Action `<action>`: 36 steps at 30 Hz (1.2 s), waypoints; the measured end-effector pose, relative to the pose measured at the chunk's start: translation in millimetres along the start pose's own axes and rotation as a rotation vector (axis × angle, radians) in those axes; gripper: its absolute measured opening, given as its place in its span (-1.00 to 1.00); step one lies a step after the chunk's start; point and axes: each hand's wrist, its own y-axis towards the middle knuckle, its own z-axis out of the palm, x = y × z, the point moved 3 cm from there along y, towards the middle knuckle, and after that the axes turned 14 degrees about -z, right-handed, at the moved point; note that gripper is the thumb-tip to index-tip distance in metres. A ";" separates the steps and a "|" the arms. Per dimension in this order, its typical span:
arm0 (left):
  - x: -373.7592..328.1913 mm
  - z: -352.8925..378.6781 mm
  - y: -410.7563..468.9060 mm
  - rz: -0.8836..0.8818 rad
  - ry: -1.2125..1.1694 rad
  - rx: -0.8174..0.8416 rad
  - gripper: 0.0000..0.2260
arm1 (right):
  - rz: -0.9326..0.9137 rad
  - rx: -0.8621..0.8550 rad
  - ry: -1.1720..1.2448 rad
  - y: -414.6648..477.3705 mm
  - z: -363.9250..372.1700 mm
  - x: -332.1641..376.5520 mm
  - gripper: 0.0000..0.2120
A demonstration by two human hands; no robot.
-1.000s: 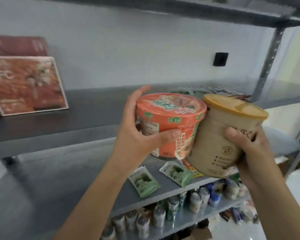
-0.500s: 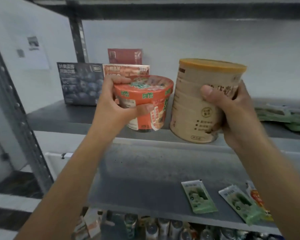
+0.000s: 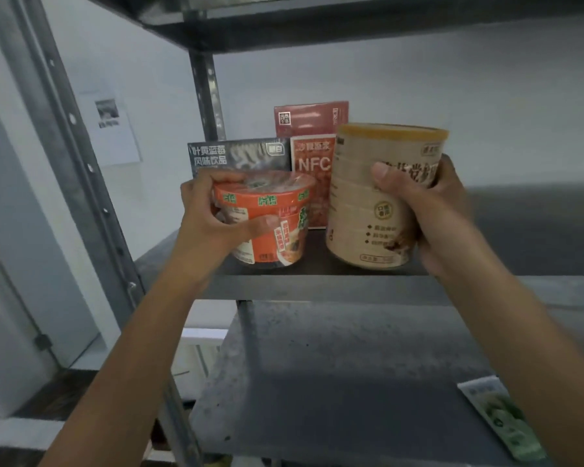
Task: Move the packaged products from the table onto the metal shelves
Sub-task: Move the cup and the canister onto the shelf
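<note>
Middle metal shelf (image 3: 317, 286): instant noodle cup (image 3: 267, 227) and beige canister (image 3: 368, 203) both close to front edge, at left part. Open shelf surface stretches to right of canister. Behind them dark drink box (image 3: 236, 156) and red NFC box (image 3: 312, 183) stand upright near wall.

Left hand (image 3: 206, 214) grasps cup, thumb across front, fingers over lid rim. Right hand (image 3: 435, 210) wraps canister from right, thumb on label; canister slightly tilted.

Cannot tell if bases touch shelf. Green sachet (image 3: 499, 419) on lower shelf (image 3: 351, 382), partly hidden by right forearm.
</note>
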 end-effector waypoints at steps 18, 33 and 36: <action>47.8 -54.7 31.9 0.026 -0.180 0.129 -0.24 | 0.011 -0.012 -0.211 4.3 60.6 -36.3 -0.09; 39.9 -65.5 18.5 0.353 0.409 -0.101 -0.53 | 0.059 0.278 -0.345 -3.5 45.1 -48.9 0.19; 50.2 -67.8 19.6 0.158 0.196 -0.002 -0.33 | 0.007 0.242 -0.374 -6.2 52.0 -51.9 0.19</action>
